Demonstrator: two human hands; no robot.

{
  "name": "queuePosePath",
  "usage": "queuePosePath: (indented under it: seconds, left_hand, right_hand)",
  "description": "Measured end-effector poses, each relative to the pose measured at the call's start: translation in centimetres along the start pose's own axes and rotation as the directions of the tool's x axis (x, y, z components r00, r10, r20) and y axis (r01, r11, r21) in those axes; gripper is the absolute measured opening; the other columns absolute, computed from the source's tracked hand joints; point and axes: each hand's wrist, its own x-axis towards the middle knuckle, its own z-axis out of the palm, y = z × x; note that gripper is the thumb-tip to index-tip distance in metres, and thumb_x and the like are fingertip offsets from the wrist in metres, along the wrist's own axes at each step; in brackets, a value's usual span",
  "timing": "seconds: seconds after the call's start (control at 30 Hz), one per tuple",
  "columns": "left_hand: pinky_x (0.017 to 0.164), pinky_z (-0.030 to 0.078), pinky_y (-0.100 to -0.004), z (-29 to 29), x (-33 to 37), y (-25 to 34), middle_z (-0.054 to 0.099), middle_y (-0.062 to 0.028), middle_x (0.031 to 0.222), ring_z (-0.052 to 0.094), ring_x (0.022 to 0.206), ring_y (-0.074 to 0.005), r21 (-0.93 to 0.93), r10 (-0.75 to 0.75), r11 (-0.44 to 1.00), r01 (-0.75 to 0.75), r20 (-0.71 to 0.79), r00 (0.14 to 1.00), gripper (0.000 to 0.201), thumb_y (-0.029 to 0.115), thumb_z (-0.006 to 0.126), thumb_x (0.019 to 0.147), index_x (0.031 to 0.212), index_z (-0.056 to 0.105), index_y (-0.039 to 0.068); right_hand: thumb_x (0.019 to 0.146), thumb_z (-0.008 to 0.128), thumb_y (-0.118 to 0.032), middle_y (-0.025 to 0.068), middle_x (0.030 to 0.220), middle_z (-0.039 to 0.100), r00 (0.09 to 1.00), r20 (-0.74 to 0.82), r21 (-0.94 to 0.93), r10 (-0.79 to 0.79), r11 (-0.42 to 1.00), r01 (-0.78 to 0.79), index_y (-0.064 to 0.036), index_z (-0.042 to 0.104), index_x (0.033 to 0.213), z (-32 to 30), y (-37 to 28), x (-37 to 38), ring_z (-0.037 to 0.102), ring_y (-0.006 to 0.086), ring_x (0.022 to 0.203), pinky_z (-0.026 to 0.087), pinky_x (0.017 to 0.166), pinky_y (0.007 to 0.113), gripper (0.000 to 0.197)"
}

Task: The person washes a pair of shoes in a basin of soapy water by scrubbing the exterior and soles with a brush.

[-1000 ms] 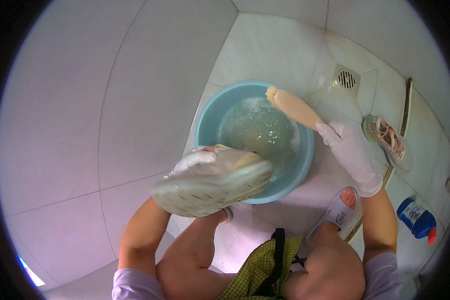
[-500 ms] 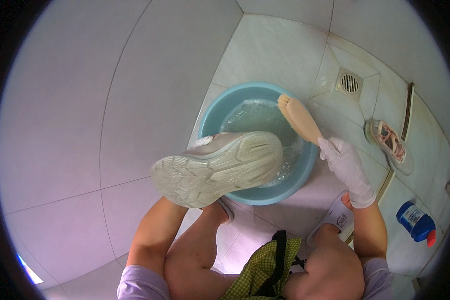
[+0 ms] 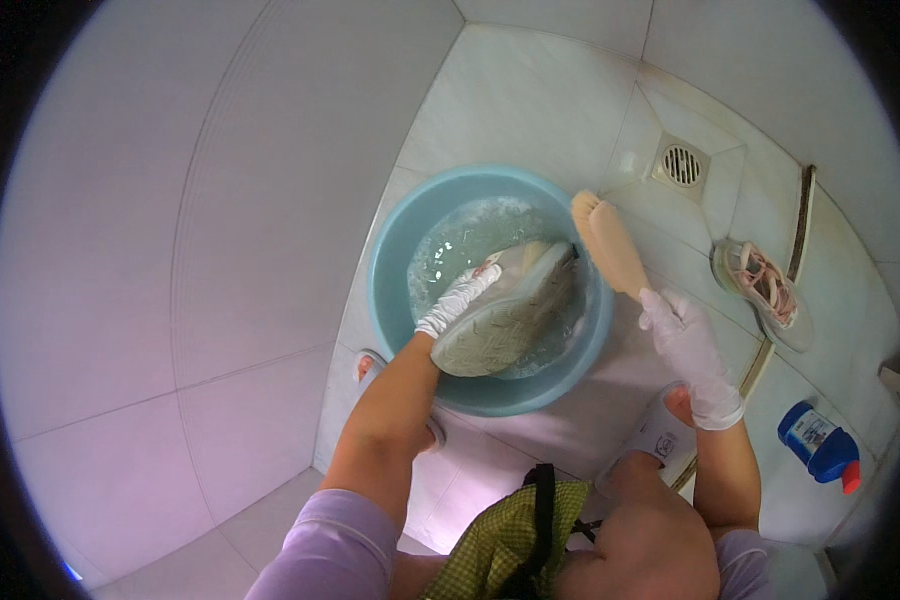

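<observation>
- Shoe (image 3: pixel 515 315) lay in the blue basin (image 3: pixel 395 240), sole up, half sunk in soapy water; its long axis ran from lower left to upper right.
- We saw the left hand (image 3: pixel 457 300), in a white glove, clenched on the shoe at its upper-left side, approx. where the opening is. Fingers were partly hidden behind the shoe, so the exact hold was hard to tell.
- Right hand (image 3: pixel 685 345), also gloved, was grasping the handle of a tan scrub brush (image 3: pixel 610 245). The brush head pointed up-left, over the basin rim, just beside the upper end of the shoe but apart from it.
- So the shoe lay left of the brush; the right hand was the nearer free one w/ the tool.
- Second shoe (image 3: pixel 760 290) lay well apart on the tiles, near the floor drain (image 3: pixel 682 165). A blue bottle (image 3: pixel 820 445) was at the right, partly cut off by the rim.
- Bristles of the brush we could not see.
</observation>
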Motion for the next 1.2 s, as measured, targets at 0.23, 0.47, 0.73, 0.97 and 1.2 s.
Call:
queuePosePath:
  seconds: [0.23, 0.47, 0.73, 0.97, 1.2]
  left_hand:
    - [0.076, 0.048, -0.0285, -3.0, 1.3, 0.3, 0.068, -0.0045, 0.091, 0.060, 0.083, -0.0144, -0.094, 0.227, 0.967, -0.236, -0.094, 0.969, 0.033, 0.031, 0.066, 0.091, 0.106, 0.068, 0.002]
    - [0.073, 0.046, -0.0408, 0.6, -4.1, 11.2, 0.058, -0.0061, 0.070, 0.057, 0.077, -0.0242, 0.742, 0.563, -0.236, -0.627, 0.630, 0.534, 0.026, 0.033, 0.067, 0.081, 0.074, 0.060, 0.010]
    - [0.076, 0.047, -0.0346, 0.6, -7.6, 9.4, 0.057, -0.0002, 0.076, 0.056, 0.083, -0.0176, 0.572, 0.359, -0.542, -0.616, 0.820, 0.445, 0.010, 0.020, 0.056, 0.072, 0.078, 0.059, 0.013]
    - [0.098, 0.041, -0.0394, 0.4, -9.0, 7.6, 0.059, -0.0043, 0.111, 0.055, 0.107, -0.0240, 0.664, 0.466, -0.327, -0.673, 0.733, 0.496, 0.029, 0.023, 0.059, 0.078, 0.106, 0.065, 0.018]
    - [0.100, 0.038, -0.0423, -2.8, -14.4, 10.7, 0.055, -0.0121, 0.123, 0.050, 0.116, -0.0310, 0.848, 0.796, 0.216, -0.484, 0.134, 0.591, 0.053, 0.028, 0.073, 0.076, 0.122, 0.055, 0.011]
  right_hand:
    - [0.094, 0.060, -0.040, -0.0061, 0.060, 0.044, 0.998, -0.041, 0.033, 0.036, 0.999, -0.035, -0.0074, 0.058, 0.074, -1.5, -0.6, -0.5, 0.036, 0.0037, 0.054, 0.029, 0.050, 0.021, 0.039]
    - [0.092, 0.060, -0.030, 0.0062, 0.063, 0.050, 0.975, -0.107, -0.211, -0.192, 0.963, 0.167, -0.0031, 0.061, 0.083, -0.9, -0.4, -0.4, 0.050, 0.0150, 0.058, 0.039, 0.053, 0.030, 0.028]
    - [0.078, 0.061, -0.015, 0.0117, 0.073, 0.063, 0.684, 0.534, -0.788, -0.496, 0.002, 0.616, 0.0014, 0.066, 0.090, 0.8, -7.4, -1.2, 0.066, 0.0243, 0.069, 0.047, 0.057, 0.038, 0.020]
    - [0.074, 0.062, -0.018, 0.0176, 0.077, 0.068, 0.604, 0.696, -0.650, -0.387, 0.018, 0.760, -0.0013, 0.067, 0.082, 14.0, -3.2, 5.2, 0.068, 0.0314, 0.071, 0.050, 0.062, 0.046, 0.019]
    - [0.089, 0.052, -0.022, 0.0214, 0.086, 0.066, 0.848, 0.427, -0.446, -0.315, 0.742, 0.500, -0.0052, 0.065, 0.097, 9.9, -2.8, 4.3, 0.063, 0.0414, 0.083, 0.051, 0.075, 0.045, 0.023]
